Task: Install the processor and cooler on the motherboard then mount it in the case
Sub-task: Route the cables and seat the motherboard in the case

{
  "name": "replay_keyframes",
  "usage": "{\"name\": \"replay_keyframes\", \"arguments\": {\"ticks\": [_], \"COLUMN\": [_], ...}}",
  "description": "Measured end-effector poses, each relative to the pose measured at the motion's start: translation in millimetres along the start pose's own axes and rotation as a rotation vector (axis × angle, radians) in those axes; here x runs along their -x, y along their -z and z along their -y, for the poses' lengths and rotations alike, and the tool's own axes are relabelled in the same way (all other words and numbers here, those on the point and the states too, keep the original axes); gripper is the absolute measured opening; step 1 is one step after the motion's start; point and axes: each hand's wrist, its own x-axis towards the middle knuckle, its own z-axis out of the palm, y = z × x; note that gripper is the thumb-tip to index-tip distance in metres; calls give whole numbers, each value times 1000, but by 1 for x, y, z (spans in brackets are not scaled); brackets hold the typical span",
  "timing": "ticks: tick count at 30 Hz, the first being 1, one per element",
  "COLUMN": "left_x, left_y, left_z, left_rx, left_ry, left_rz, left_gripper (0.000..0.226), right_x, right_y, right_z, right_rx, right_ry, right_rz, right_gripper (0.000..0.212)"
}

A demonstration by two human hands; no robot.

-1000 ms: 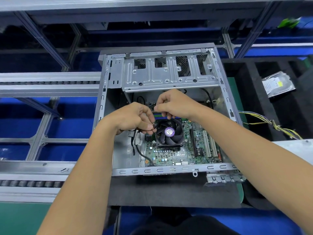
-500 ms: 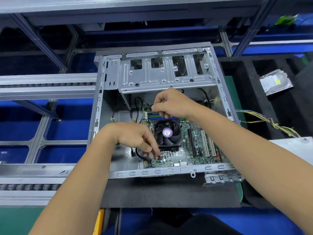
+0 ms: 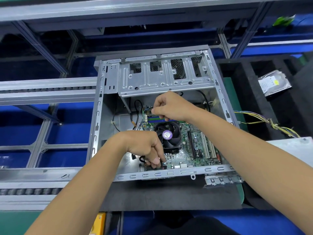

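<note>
An open grey metal case lies on its side with a green motherboard inside it. A black cooler fan with a purple round label sits on the board. My left hand pinches a black cable and its connector at the board's near left corner. My right hand hovers over the blue memory slots behind the fan, fingers curled; whether it holds anything is hidden.
A hard drive lies in a black foam tray to the right. Yellow and multicoloured wires trail out of the case's right side. A drive cage spans the case's far end. Roller rails run along the left.
My left hand has moved from beside the fan toward me, down to the board's near left corner, taking the black cable with it. My right hand has stayed over the memory slots.
</note>
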Motion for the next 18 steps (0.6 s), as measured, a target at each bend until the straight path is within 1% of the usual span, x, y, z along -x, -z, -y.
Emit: {"name": "replay_keyframes", "arguments": {"ticks": [5,10,12,15,18], "left_x": [-4,-7,-7,-1,10], "left_y": [-9,-17,-20,-20,-16], "left_z": [-8,-15,-16,-15,-13], "left_rx": [-137,-463,-541,-502,-415], "left_ry": [40,15,-8,-61,-101], "left_rz": [-62,-101,-127,-189,-326], "left_gripper": [15,14,16,16,15], "right_x": [0,0,0,1,2], "right_y": [1,3,4,3,3], "right_z": [-2,-3,-3,-5,-9], "right_rx": [23,21,34,142,357], "right_ry": [11,22,35,58,64], "right_rz": [-10,-24,-31,-44,6], "right_gripper": [15,16,16,14,13]}}
